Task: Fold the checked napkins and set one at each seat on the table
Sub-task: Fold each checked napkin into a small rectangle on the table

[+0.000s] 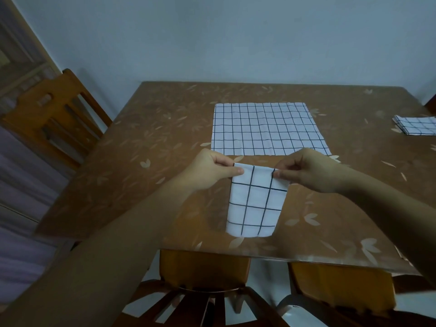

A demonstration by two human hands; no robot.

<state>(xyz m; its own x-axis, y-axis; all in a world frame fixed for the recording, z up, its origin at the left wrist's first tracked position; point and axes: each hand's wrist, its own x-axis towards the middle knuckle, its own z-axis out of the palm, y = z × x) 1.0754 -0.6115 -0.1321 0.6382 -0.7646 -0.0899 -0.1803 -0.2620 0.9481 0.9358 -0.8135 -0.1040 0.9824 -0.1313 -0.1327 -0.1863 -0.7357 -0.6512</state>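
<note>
A folded white napkin with dark checks (256,201) hangs above the near part of the brown table (146,142). My left hand (212,169) pinches its top left corner and my right hand (306,169) pinches its top right corner. Beyond my hands an unfolded checked napkin (266,128) lies flat in the middle of the table. A second folded checked napkin (416,127) rests at the table's right edge, partly cut off by the frame.
A wooden chair (54,114) stands at the table's left side. Two more wooden chairs (205,270) (339,286) are tucked in at the near edge below my arms. A pale wall runs behind the table.
</note>
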